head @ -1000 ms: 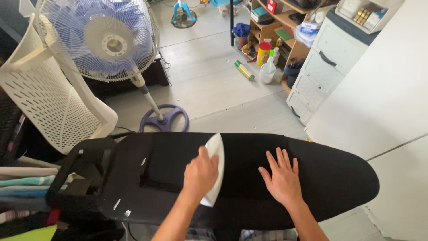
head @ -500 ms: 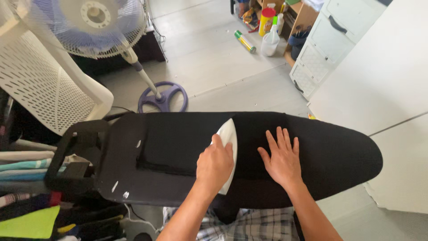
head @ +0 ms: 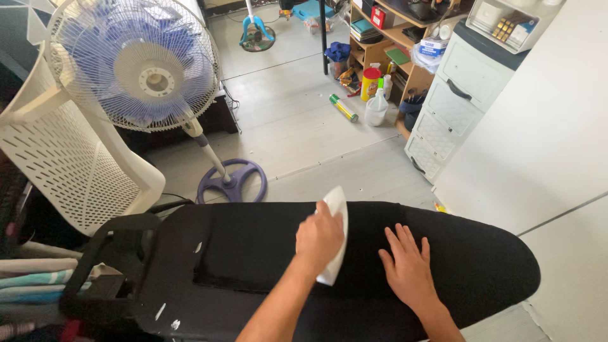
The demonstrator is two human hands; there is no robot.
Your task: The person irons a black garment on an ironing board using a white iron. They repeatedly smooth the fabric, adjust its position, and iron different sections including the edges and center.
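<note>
Head view: left hand (head: 318,239) fingers curled tight round the handle of a white iron (head: 334,235), grip closed, knuckles up; handle itself hidden under the hand. Iron sits soleplate down on a black garment (head: 266,250), tip pointing far, roughly mid-board. Right hand (head: 408,272) fingers spread wide and flat, palm down, pressing the dark cloth just right of the iron, not touching it; holds nothing.

Progress, judged: pressing is mid-way. Cloth left of the iron lies flat with a straight folded edge near the board's near side; the part under and right of the right hand can't be told apart from the black cover, so how much is left is unclear. No finished stack on the board.

Outward: black ironing board (head: 481,266) runs left to right, rounded nose at right, white scuffs at its left end by a black iron rest (head: 104,266). Folded clothes (head: 31,278) near left. Far left, white perforated chair (head: 63,158) and a standing fan (head: 142,69) with purple base. Far right, white drawer unit (head: 453,104), bottles (head: 373,95) on the floor.
</note>
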